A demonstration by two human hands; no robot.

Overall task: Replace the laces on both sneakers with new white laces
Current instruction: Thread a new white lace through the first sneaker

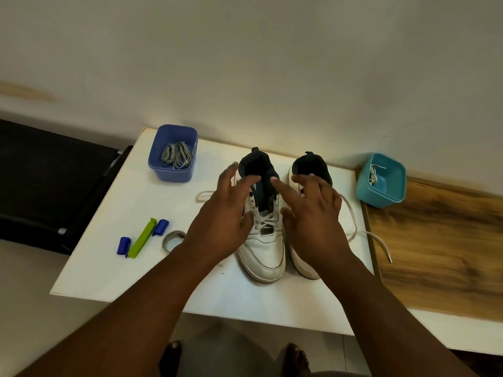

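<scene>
open hands (220,227) over sneakers (265,240), white table (136,268)

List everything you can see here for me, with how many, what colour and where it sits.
sneakers: two, white with dark lining, side by side mid-table, toes toward the person
white lace: one, partly threaded in the left sneaker, ends trailing to both sides
blue tub: one, far left of the table
grey laces: a bundle, inside the blue tub
teal tub: one, right, on the wooden board's corner
lace in teal tub: white, count unclear
clip: one, green with blue ends, near left
tape roll: one, pale, beside the clip
table: one, white
wooden board: one, brown, right
left hand: open, over the left sneaker
right hand: open, over the sneakers
bare feet: two, below the table
</scene>
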